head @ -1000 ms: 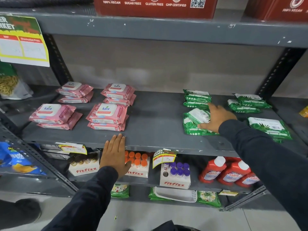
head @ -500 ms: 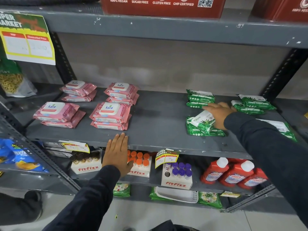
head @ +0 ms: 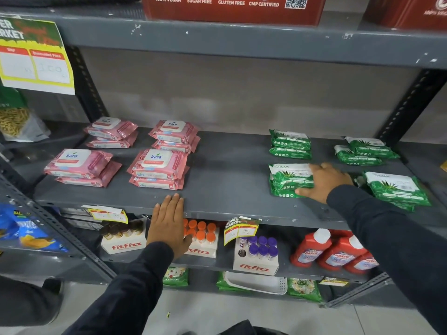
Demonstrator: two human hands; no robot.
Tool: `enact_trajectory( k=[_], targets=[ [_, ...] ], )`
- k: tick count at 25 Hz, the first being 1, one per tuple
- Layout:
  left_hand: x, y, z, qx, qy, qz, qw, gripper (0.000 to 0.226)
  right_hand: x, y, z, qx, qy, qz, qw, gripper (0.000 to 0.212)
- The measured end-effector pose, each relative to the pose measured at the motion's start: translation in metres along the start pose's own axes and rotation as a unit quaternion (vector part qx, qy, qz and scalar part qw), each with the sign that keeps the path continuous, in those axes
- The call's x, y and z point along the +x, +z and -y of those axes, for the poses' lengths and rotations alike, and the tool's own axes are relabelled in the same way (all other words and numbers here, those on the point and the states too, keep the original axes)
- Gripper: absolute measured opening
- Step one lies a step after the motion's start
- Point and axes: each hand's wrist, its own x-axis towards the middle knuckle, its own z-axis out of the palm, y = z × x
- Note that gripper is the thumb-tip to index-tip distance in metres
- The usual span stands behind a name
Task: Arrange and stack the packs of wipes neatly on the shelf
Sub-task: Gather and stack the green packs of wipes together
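Four two-high stacks of pink Kara wipes packs (head: 158, 168) lie on the left of the grey shelf (head: 229, 175). Green Origami wipes packs sit on the right: a back stack (head: 290, 147), a skewed back-right stack (head: 365, 151), a front stack (head: 287, 180) and a front-right stack (head: 396, 187). My right hand (head: 326, 182) grips the right end of the front green stack, fingers on top and thumb at its front side. My left hand (head: 169, 221) rests flat on the shelf's front edge, fingers together, holding nothing.
An upper shelf with red boxes (head: 232, 8) hangs low overhead. A yellow price sign (head: 33, 56) hangs at the left, and a perforated post (head: 408, 105) stands at the right. Below are fitfizz boxes (head: 256, 255) and red bottles (head: 333, 252).
My right hand slid from the top of the front green stack to its right end, and the top pack now lies squarer on the one below. My left hand stayed put.
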Motion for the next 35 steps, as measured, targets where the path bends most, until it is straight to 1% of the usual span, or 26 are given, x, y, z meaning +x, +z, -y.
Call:
enact_trajectory(
  k=[3,12,13,14,16,18,19,22,26,30,33,35],
  targets=[
    [-0.001,0.000,0.000,-0.006,-0.001,-0.002,1.000,0.094,-0.005,0.005,0.006,0.009,0.021,-0.015,1.000,0.091],
    [0.000,0.000,0.000,-0.016,-0.003,0.001,1.000,0.092,-0.008,0.006,0.016,-0.012,0.055,-0.013,0.998,0.090],
    [0.000,0.000,0.000,-0.015,-0.003,0.002,1.000,0.091,-0.009,0.006,0.018,-0.010,0.058,-0.022,0.998,0.091],
    [0.000,0.000,0.000,-0.014,-0.003,0.004,1.000,0.091,-0.009,0.008,0.019,-0.010,0.045,-0.044,0.998,0.092],
    [0.000,0.000,0.000,-0.015,-0.004,0.008,1.000,0.091,-0.012,0.015,0.022,-0.023,-0.049,-0.099,0.994,0.094],
    [0.001,0.000,0.001,-0.022,-0.004,0.008,1.000,0.093,-0.014,0.022,0.030,-0.037,-0.137,-0.114,0.983,0.091],
    [0.001,0.000,0.001,-0.024,-0.003,0.011,1.000,0.093,-0.014,0.026,0.033,-0.033,-0.150,-0.110,0.982,0.088],
    [0.001,0.000,0.002,-0.020,-0.001,0.016,1.000,0.094,-0.012,0.033,0.037,-0.009,-0.144,-0.125,0.982,0.083],
    [0.001,0.002,0.002,-0.023,-0.005,0.018,1.000,0.094,-0.011,0.041,0.034,-0.017,-0.145,-0.148,0.978,0.085],
    [0.001,0.002,0.000,-0.016,-0.005,0.015,1.000,0.098,-0.010,0.038,0.036,-0.015,-0.150,-0.123,0.981,0.087],
    [0.002,-0.001,-0.001,-0.016,-0.009,0.014,1.000,0.100,-0.012,0.031,0.024,0.056,-0.155,-0.095,0.982,0.086],
    [0.003,-0.003,-0.002,-0.011,-0.008,0.017,1.000,0.100,-0.019,0.025,-0.006,0.105,-0.111,-0.125,0.980,0.081]
  ],
)
